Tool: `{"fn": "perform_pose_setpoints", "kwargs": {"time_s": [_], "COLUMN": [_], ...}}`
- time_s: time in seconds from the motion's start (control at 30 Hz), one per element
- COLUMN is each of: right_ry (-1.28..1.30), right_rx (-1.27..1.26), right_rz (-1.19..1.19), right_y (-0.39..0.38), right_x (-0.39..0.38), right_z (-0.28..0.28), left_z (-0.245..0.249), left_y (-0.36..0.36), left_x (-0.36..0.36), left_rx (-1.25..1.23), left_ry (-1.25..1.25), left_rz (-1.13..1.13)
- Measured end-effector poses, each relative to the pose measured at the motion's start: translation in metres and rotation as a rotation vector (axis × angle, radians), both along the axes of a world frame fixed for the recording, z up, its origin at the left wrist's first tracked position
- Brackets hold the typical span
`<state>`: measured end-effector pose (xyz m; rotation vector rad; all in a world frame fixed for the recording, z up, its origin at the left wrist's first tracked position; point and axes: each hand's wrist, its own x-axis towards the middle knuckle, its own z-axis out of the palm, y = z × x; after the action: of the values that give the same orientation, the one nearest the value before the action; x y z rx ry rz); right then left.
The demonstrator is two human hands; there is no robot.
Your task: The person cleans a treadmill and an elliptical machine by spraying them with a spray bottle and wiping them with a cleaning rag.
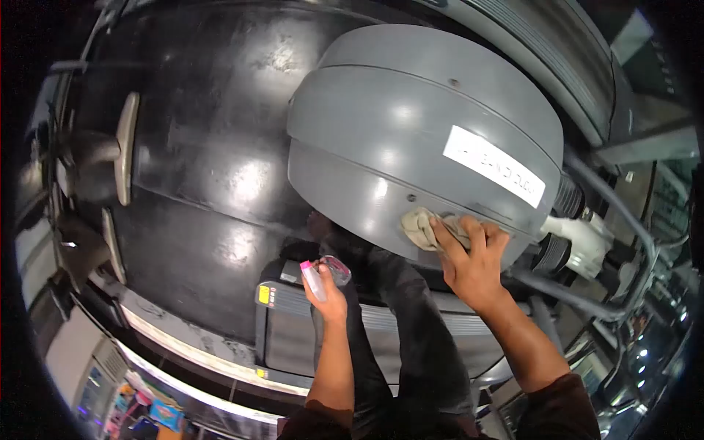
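Observation:
My right hand [475,268] is closed on a crumpled beige cloth [419,229], pressing it against the lower side of a large, rounded grey machine cover [381,139]. A white label [495,165] with dark lettering is stuck on the cover, just above that hand. My left hand [330,293] is wrapped around what looks like a small spray bottle [315,280] with a white head and a pink tip. Its clear body with pink marking shows partly beyond the fingers. This hand is held apart from the cover, to its lower left.
Grey tubular bars [620,213] and a white joint with black bellows [579,238] adjoin the cover's right end. A treadmill-like deck [293,334] lies beside my legs. Exercise machines with pale bars [126,150] stand left on the dark floor [213,147]. Colourful items [165,414] appear lower left.

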<state>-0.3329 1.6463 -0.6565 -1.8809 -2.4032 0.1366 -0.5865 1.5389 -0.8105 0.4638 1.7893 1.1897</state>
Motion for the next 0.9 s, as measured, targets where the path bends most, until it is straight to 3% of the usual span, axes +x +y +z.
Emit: {"fn": "perform_pose_setpoints", "kwargs": {"time_s": [0.13,0.23,0.47,0.6,0.9], "right_ry": [0.117,-0.037,-0.197,-0.31,-0.522], "right_rx": [-0.093,-0.172,-0.296,-0.339,-0.485], "right_rz": [0.025,0.162,0.274,0.362,0.523], "right_y": [0.022,0.054,0.095,0.119,0.177], "right_x": [-0.024,-0.079,-0.134,-0.17,-0.275], "right_z": [-0.014,-0.018,-0.033,-0.054,-0.148], "left_z": [-0.013,-0.053,-0.109,-0.139,-0.144], "left_y": [0.036,0.05,0.048,0.069,0.067], "left_x": [-0.017,-0.036,-0.05,-0.069,-0.09], "left_rx": [-0.114,-0.078,-0.082,-0.095,-0.192], "left_ry": [0.15,0.107,0.036,0.155,0.092], "left_rz": [-0.044,-0.082,0.149,0.04,0.19]}}
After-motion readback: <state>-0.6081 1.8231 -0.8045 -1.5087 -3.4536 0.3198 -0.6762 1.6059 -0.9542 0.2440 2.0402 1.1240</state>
